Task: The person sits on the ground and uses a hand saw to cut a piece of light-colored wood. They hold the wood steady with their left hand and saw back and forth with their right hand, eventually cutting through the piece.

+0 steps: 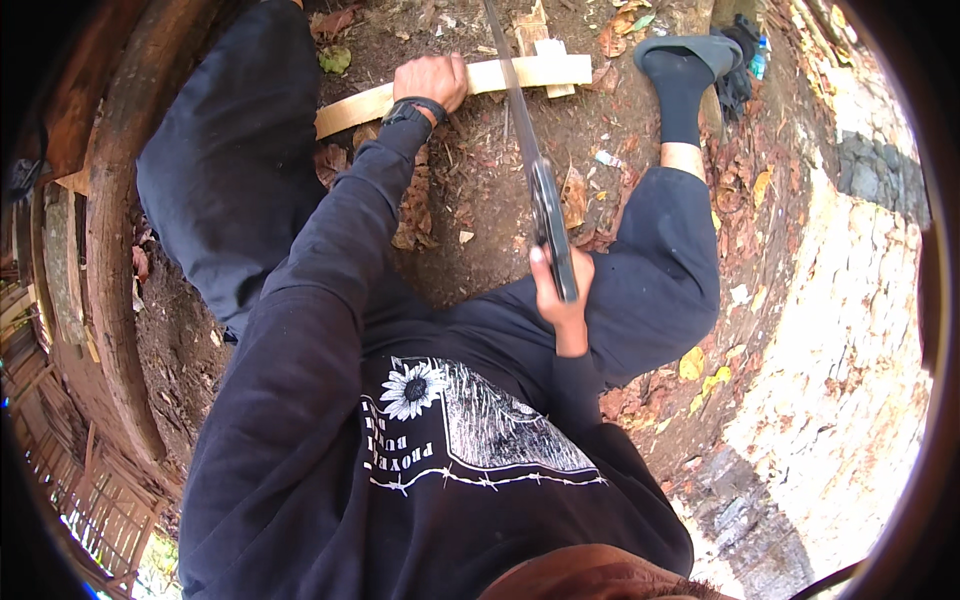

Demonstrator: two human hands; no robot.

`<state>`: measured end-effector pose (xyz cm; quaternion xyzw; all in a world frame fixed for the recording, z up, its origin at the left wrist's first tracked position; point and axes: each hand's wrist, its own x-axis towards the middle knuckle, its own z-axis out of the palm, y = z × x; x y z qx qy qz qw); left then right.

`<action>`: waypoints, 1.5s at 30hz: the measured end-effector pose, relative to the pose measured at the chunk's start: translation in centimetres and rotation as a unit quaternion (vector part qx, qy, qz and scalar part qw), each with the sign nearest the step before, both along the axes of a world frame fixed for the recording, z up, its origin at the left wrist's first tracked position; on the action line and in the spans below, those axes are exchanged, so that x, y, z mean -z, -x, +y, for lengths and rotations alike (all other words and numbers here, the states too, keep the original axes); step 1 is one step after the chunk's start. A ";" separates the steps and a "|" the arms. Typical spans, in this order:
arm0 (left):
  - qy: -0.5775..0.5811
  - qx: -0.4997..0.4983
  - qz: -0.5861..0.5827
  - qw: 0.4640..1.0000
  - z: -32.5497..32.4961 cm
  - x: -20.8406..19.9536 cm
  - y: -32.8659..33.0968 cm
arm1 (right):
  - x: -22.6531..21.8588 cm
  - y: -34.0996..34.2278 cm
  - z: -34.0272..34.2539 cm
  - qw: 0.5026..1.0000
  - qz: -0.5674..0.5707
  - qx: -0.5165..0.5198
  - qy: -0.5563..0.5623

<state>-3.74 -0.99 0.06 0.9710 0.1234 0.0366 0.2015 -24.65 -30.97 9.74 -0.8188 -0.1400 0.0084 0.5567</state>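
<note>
A pale, slightly bowed wooden strip (541, 71) lies across the far middle, its right end over small wood offcuts (556, 90). Around its middle-left part my left hand (430, 82) is closed, knuckles up, with a dark band at the wrist. My right hand (566, 292), lower down between my legs, is wrapped round the dark handle of a hand saw (547, 205). From there the long blade runs away from me and crosses the strip to the right of my left hand. I see the saw nearly edge-on, so its teeth are not visible.
Bare soil (470, 200) with dry leaves lies between my spread legs. My right foot, in a grey sandal (690, 55), is at the far right beside a dark bundle (737, 70). A curved log (115, 300) stands left; a large pale, flaking trunk-like surface (830, 370) fills the right.
</note>
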 end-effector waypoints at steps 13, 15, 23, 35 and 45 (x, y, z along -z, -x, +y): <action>0.021 -0.059 0.012 0.998 1.1 -0.3 -0.7 | -1.7 3.9 -2.5 1.000 0.010 0.011 0.028; 0.000 -0.071 -0.008 0.997 2.0 -0.2 -1.9 | -1.7 2.0 -1.8 0.999 0.011 -0.009 0.040; 0.026 -0.055 0.062 0.996 3.5 -0.8 -3.8 | -1.2 -1.3 -0.7 1.000 0.014 -0.004 0.014; 0.052 -0.065 -0.112 0.990 3.2 -0.4 -1.3 | 4.4 1.2 -1.5 0.996 0.083 0.000 -0.032; 0.091 -0.018 -0.320 0.943 -1.8 -1.3 4.7 | 3.1 0.9 -1.7 0.996 0.079 0.029 -0.026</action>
